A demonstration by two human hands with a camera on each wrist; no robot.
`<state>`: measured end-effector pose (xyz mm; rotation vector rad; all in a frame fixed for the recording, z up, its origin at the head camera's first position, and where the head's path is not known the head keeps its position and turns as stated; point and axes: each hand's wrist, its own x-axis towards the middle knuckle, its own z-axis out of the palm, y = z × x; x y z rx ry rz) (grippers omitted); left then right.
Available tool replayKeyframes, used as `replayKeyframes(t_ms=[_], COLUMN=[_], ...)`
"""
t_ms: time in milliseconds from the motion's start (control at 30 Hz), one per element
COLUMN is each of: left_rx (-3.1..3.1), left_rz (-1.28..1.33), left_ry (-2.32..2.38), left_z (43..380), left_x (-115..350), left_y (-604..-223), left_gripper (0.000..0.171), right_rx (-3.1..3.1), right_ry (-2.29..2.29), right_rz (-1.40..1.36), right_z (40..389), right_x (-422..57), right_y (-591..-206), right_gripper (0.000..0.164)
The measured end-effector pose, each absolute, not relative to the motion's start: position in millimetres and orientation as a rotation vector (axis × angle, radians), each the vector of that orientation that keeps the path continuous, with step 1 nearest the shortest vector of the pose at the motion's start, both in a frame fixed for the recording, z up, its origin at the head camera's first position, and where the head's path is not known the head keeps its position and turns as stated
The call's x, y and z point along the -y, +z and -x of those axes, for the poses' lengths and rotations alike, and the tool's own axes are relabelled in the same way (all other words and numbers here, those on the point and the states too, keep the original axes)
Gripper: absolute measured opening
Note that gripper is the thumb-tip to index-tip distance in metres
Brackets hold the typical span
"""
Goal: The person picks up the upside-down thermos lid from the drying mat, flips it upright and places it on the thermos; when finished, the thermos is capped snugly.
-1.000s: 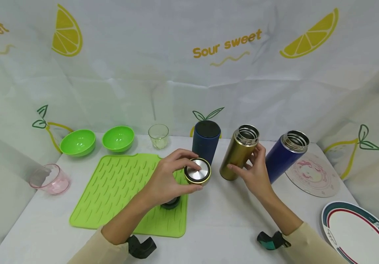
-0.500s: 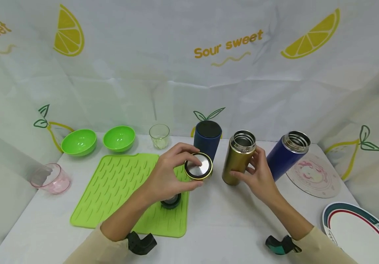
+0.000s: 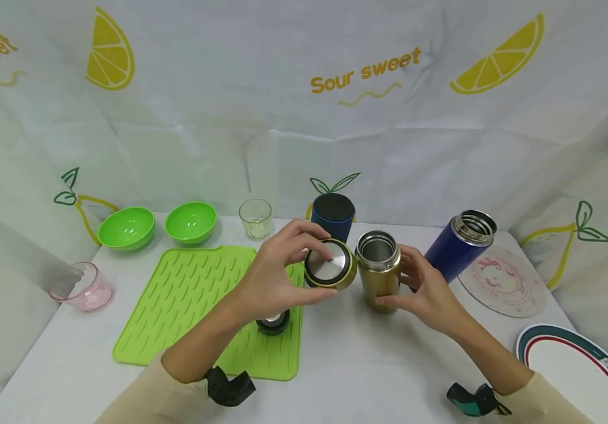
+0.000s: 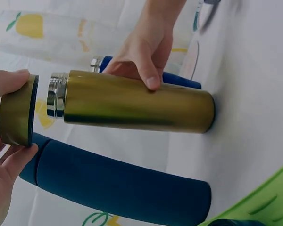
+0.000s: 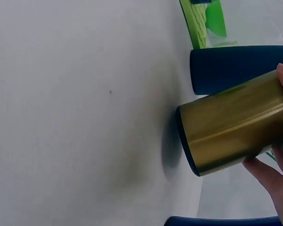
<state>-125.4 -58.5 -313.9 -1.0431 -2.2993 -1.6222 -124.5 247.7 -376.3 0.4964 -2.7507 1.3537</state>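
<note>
My left hand point(image 3: 282, 271) pinches a gold bottle lid point(image 3: 331, 265) with a shiny steel top, thumb below and fingers over it. In the left wrist view the lid point(image 4: 16, 113) faces the threaded steel neck of a gold thermos bottle point(image 4: 137, 101), with a small gap between them. My right hand point(image 3: 425, 288) grips this thermos point(image 3: 380, 282) around its body; its mouth is uncovered. The right wrist view shows the thermos base tilted, close over the table. Behind the lid stands a dark blue bottle point(image 3: 334, 215) with its top on.
An uncovered blue thermos point(image 3: 454, 250) stands right of my right hand. A green mat point(image 3: 198, 294) bears a dark round lid point(image 3: 273, 324). Green bowls point(image 3: 126, 229), a clear glass point(image 3: 255, 221) and a pink glass point(image 3: 89, 288) stand left; a white plate point(image 3: 579, 377) and pink round mat point(image 3: 502, 280) lie right.
My right hand has brought the gold thermos left and nearer to me, up beside the lid. My left hand has moved the lid slightly right and up in the head view.
</note>
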Motion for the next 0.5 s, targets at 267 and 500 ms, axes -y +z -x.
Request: replayKeyframes(t_ms=[267,500], left_rx=[2.29,2.296], left_rz=[1.073,1.101], left_ry=[-1.689,-1.709], left_z=[122.6,122.4], left_x=[48.6,40.1], left_y=[-309.7,-314.7], left_gripper=[0.04,0.041], right_rx=[2.828,2.872], right_ry=[1.362,1.368], right_rz=[-0.743,-0.924], right_z=[125.8,128.3], right_x=[-255.9,-261.1], right_y=[-365.7,-361.1], right_gripper=[0.088,0.084])
